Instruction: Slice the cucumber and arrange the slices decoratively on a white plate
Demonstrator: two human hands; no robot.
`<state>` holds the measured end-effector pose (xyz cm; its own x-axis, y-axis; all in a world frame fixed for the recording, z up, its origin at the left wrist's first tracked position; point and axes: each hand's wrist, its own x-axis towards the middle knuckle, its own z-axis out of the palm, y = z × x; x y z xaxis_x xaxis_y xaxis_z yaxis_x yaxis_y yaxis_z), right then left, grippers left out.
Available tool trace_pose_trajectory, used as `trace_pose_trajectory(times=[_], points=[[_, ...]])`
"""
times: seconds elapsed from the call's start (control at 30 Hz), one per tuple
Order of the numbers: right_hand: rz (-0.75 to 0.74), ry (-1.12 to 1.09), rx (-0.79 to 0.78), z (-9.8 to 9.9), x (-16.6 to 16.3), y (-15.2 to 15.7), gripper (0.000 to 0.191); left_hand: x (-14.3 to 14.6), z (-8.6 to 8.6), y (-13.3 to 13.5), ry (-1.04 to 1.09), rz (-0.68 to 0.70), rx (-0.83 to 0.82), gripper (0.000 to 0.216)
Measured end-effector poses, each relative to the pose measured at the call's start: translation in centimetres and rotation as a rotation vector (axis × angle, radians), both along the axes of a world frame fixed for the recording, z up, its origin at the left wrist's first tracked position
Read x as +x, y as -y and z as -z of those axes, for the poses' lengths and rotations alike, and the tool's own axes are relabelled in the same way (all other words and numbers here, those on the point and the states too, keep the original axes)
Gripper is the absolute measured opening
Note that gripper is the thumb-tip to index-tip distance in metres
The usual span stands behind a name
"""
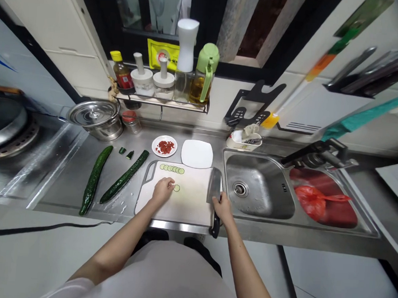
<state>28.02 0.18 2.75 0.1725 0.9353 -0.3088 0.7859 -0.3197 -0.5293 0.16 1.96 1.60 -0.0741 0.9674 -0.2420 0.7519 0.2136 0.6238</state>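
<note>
A white cutting board point(188, 198) lies on the steel counter in front of me. A row of cucumber slices point(172, 168) sits along its far edge, and one more slice point(176, 188) lies mid-board. My left hand point(162, 190) rests on the board with its fingertips touching that single slice. My right hand point(222, 208) grips the black handle of a cleaver point(214, 186), whose blade lies at the board's right edge. Two whole cucumbers point(94, 178) point(125, 176) lie on the counter left of the board, with two cut ends point(126, 152) behind them.
Behind the board stand a small dish of red chilli pieces point(164, 146) and a white square plate point(197, 154). A sink point(259, 187) lies to the right, with a red bag point(313, 200) in the second basin. A lidded steel pot point(95, 118) and condiment rack point(162, 87) are at the back.
</note>
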Motion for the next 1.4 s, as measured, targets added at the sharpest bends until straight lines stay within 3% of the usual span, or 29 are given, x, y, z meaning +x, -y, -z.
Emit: trace_pose_trajectory(times=[0.17,0.33,0.53,1.4], points=[[-0.106,0.079,0.046,-2.5,-1.4,0.8,0.028,-0.3,0.2,-0.2,0.018,-0.026,-0.011,0.016],[-0.457,0.265,-0.076,-5.9,-3.6,1.7,0.017,-0.5,0.8,-0.7,0.04,-0.043,-0.026,0.014],[-0.675,0.391,-0.108,-6.5,-5.2,2.8,0.018,-0.6,1.0,-1.0,0.059,-0.061,-0.044,0.016],[-0.73,0.479,-0.157,-5.6,-6.8,3.8,0.02,-0.6,1.3,-1.1,0.08,-0.064,-0.046,0.014]])
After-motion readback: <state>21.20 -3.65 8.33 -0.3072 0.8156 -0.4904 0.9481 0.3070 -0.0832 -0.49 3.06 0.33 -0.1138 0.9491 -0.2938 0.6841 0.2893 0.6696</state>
